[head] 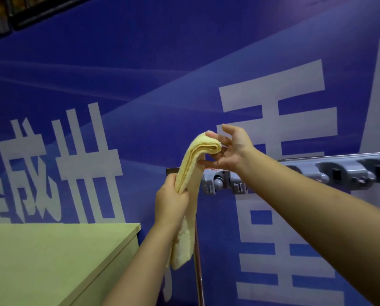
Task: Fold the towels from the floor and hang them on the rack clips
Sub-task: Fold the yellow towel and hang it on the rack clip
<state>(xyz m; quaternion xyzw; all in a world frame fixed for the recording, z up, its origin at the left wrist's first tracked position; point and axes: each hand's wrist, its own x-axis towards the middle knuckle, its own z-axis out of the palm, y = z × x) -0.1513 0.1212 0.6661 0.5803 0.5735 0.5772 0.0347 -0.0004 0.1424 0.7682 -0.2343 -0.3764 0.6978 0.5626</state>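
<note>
We are holding the yellow towel, already folded into a long narrow strip, up in front of the rack on the blue wall; so the folding looks done for this one and, by our judgement, we are now at the hanging step. Our left hand is gripping the strip around its middle, fingers curled tight round the cloth, with the loose lower end dangling below the wrist beside a thin metal pole; our right hand is steadying the bent-over top of the strip, its fingers mostly spread and only lightly curled, the tips touching the fold rather than clamping it (whether the thumb is pinching we cannot tell). The towel is hanging in the air just left of the nearest grey clip, not yet touching it as far as we can see; the pale bench is sitting low on the left, well apart from the cloth. The next move, we are thinking, calls for bringing the folded top down and rightward to that clip's mouth, then pressing it in until the roller is gripping it; the thickness of the layers could be making that a snug push.
</note>
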